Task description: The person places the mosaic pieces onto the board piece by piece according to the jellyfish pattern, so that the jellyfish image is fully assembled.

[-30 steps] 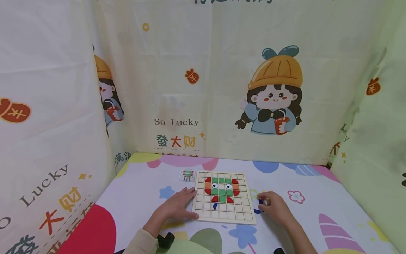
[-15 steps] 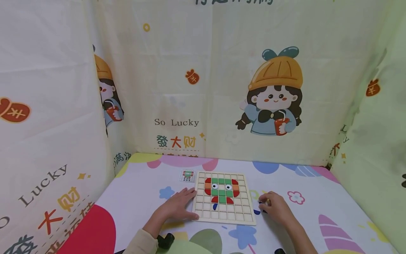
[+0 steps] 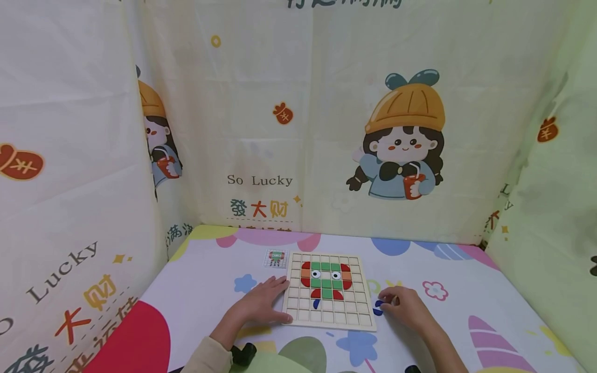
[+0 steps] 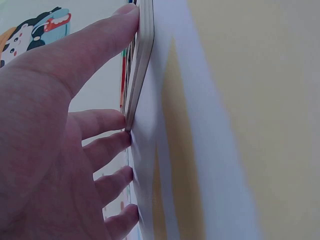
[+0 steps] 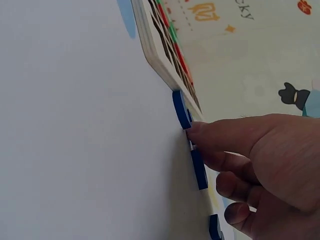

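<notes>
A wooden grid board [image 3: 300, 314] lies flat on the table, bearing red, green and orange pieces, two eye pieces and one blue piece [image 3: 316, 304] lower down. My left hand [image 3: 261, 301] lies at its left side, fingers spread; the thumb touches the near left corner [image 4: 142, 30] of the board. Right of the board, my right hand [image 3: 407, 305] pinches at a small blue curved piece [image 3: 379, 303] with thumb and forefinger, low at the tabletop. Other blue pieces sit by its fingertips: one piece [image 5: 180, 109] near the board's corner, another piece [image 5: 199, 170] under the fingers.
A small pattern card [image 3: 275, 257] with a robot-like figure lies beyond my left hand, beside the board. The tablecloth [image 3: 210, 269] is printed with coloured shapes. Printed cloth [image 3: 326, 155] hangs behind the table and on both sides.
My right hand has lowered slightly, and a blue piece at its fingertips has shifted left towards the board. My left hand and the board have stayed in place.
</notes>
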Tool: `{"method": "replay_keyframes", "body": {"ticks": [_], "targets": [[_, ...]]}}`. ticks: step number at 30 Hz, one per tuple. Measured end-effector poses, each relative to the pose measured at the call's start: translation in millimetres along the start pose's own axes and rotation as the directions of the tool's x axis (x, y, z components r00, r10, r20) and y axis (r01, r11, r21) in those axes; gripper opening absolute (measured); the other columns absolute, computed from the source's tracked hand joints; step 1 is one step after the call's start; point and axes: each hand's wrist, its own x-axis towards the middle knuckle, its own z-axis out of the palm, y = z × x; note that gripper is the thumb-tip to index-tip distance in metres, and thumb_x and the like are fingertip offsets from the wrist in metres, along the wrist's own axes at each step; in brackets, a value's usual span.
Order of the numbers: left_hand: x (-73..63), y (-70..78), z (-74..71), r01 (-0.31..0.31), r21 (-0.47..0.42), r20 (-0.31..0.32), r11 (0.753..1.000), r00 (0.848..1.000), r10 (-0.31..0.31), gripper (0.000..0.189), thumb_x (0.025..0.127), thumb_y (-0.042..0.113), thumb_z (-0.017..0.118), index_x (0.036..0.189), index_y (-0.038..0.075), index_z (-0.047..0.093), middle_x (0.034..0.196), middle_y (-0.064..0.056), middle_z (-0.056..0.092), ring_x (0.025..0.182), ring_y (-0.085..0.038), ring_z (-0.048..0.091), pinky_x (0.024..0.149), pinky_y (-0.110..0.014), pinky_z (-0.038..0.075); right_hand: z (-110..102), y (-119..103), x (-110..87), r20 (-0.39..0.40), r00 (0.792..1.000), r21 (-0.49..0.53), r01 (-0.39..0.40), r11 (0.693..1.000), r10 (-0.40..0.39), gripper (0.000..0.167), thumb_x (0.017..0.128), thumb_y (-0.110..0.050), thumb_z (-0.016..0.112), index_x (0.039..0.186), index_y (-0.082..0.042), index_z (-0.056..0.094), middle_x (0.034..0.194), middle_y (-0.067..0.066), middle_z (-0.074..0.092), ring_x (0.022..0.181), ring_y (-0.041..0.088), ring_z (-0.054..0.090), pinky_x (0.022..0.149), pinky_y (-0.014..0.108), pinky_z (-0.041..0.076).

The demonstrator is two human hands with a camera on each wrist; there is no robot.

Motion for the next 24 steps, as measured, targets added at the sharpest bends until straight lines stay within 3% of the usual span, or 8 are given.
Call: {"method": "replay_keyframes", "body": {"ticks": [7, 17, 24], "targets": [[-0.7, -0.7, 2.3, 0.007, -0.003, 0.002, 1.0, 1.0, -0.006, 0.093, 0.074, 0.058, 0.073, 0.149, 0.016, 0.038, 0.158, -0.002, 0.032, 0.149, -0.032, 0.022, 0.118, -0.059, 0.022, 1, 0, -0.6, 0.056, 0.997, 0.077, 0.052, 0.996, -0.057, 0.02, 0.078, -0.005, 0.076, 0.096, -0.011, 0.072, 0.075, -0.005, 0.064, 0.063, 0.006, 0.048, 0.056, 0.019, 0.041], [-0.8, -1.2, 1.6, -0.003, -0.011, 0.002, 1.0, 1.0, 0.003, 0.091, 0.076, 0.058, 0.073, 0.15, 0.016, 0.037, 0.159, -0.002, 0.031, 0.149, -0.033, 0.021, 0.118, -0.059, 0.022, -5, 5, -1.3, 0.163, 0.969, 0.108, 0.171, 0.979, -0.187, 0.024, 0.078, -0.006, 0.075, 0.1, -0.015, 0.073, 0.084, -0.003, 0.063, 0.065, 0.004, 0.045, 0.055, 0.019, 0.039], [-0.8, -0.9, 0.7, -0.013, -0.017, -0.003, 1.0, 1.0, 0.013, 0.091, 0.076, 0.057, 0.073, 0.149, 0.016, 0.037, 0.159, -0.003, 0.032, 0.149, -0.033, 0.021, 0.118, -0.059, 0.022, -2, 9, -0.3, 0.142, 0.951, 0.123, 0.258, 0.958, -0.275, 0.021, 0.076, -0.008, 0.078, 0.096, -0.013, 0.073, 0.084, -0.003, 0.061, 0.064, 0.0, 0.043, 0.055, 0.018, 0.039]]}}
